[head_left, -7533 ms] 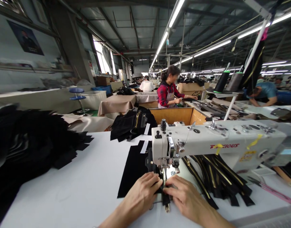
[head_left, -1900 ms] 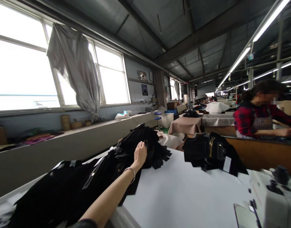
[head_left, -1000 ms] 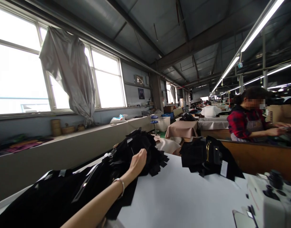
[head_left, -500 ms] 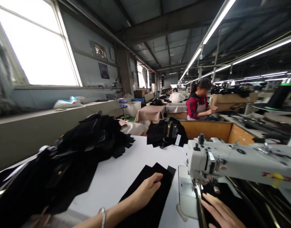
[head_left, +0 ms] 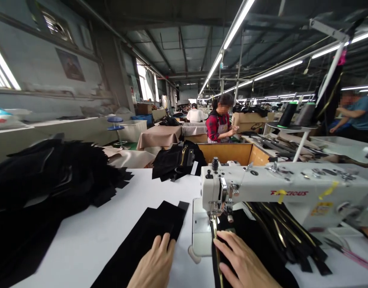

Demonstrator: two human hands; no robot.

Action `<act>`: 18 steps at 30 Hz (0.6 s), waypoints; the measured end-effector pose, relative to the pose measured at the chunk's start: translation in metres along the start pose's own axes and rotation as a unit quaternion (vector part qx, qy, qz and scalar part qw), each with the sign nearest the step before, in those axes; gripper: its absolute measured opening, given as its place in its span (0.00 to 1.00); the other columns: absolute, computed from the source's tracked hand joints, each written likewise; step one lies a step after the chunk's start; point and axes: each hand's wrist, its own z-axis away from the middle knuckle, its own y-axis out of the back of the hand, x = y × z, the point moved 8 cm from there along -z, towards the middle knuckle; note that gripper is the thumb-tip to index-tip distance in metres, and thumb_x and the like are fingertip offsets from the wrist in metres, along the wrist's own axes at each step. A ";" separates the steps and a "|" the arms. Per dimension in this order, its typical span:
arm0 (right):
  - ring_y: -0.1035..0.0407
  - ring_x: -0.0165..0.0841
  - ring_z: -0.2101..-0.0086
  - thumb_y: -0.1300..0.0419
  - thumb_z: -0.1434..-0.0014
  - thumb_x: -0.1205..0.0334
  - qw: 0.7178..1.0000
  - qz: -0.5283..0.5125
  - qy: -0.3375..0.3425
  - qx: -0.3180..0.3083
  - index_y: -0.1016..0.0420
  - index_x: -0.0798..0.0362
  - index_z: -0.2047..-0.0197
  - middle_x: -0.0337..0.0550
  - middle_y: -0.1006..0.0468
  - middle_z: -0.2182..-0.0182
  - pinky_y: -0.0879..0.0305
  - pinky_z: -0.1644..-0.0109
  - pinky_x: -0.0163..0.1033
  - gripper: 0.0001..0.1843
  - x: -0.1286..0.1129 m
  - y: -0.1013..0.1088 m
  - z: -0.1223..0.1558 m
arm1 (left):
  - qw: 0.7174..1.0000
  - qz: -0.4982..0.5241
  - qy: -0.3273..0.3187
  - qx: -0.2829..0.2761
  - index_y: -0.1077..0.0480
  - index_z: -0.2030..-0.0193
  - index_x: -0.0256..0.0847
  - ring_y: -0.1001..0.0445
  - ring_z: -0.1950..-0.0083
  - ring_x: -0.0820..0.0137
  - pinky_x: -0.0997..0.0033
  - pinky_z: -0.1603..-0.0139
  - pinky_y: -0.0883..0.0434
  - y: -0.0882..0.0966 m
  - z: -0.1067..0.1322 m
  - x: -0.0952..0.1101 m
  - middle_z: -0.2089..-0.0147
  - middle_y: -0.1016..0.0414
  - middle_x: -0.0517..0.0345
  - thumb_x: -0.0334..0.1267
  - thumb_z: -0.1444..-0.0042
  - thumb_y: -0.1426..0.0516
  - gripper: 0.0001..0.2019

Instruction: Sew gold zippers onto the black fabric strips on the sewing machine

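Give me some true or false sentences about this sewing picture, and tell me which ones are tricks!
1. The left hand is on a black fabric piece. True.
2. The right hand is up in the air, touching nothing. False: its fingers rest by a gold strip on other black cloth.
3. The sewing machine is bright green. False: it's whitish.
4. A black thread cone stands behind the machine. True.
5. The round stool is yellow. False: it's blue.

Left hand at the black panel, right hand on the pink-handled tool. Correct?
No: in the head view the right hand is on the gold zipper at the sewing machine. Left hand at the black panel is correct.
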 end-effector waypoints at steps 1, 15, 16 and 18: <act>0.36 0.46 0.40 0.43 0.43 0.72 1.000 0.002 0.004 -0.003 0.32 0.55 0.36 0.53 0.33 0.38 0.35 0.37 0.52 0.30 0.000 0.000 0.001 | 1.000 -0.009 0.008 0.003 0.37 0.33 0.34 0.38 0.33 0.45 0.54 0.41 0.31 0.003 -0.004 0.000 0.33 0.38 0.36 0.17 0.54 0.46 0.37; 0.30 0.47 0.44 0.43 0.42 0.72 0.990 0.048 0.055 0.119 0.30 0.57 0.40 0.54 0.28 0.42 0.28 0.43 0.52 0.26 -0.008 0.007 0.005 | 0.952 0.281 0.092 0.078 0.35 0.61 0.41 0.29 0.67 0.69 0.74 0.65 0.32 0.037 -0.021 -0.039 0.69 0.34 0.61 0.24 0.46 0.53 0.11; 0.30 0.46 0.45 0.44 0.41 0.72 0.987 0.040 0.065 0.142 0.30 0.58 0.39 0.54 0.28 0.42 0.28 0.43 0.51 0.26 -0.015 0.007 0.004 | 0.941 0.312 0.095 0.094 0.35 0.58 0.41 0.30 0.68 0.69 0.74 0.66 0.31 0.037 -0.019 -0.038 0.69 0.35 0.62 0.26 0.46 0.53 0.12; 0.31 0.44 0.44 0.45 0.41 0.73 0.981 -0.005 0.087 0.172 0.32 0.57 0.38 0.52 0.28 0.42 0.29 0.41 0.46 0.27 -0.036 0.001 0.001 | 0.910 0.381 0.091 0.137 0.36 0.52 0.41 0.32 0.69 0.69 0.74 0.67 0.30 0.038 -0.013 -0.032 0.68 0.36 0.62 0.29 0.47 0.52 0.15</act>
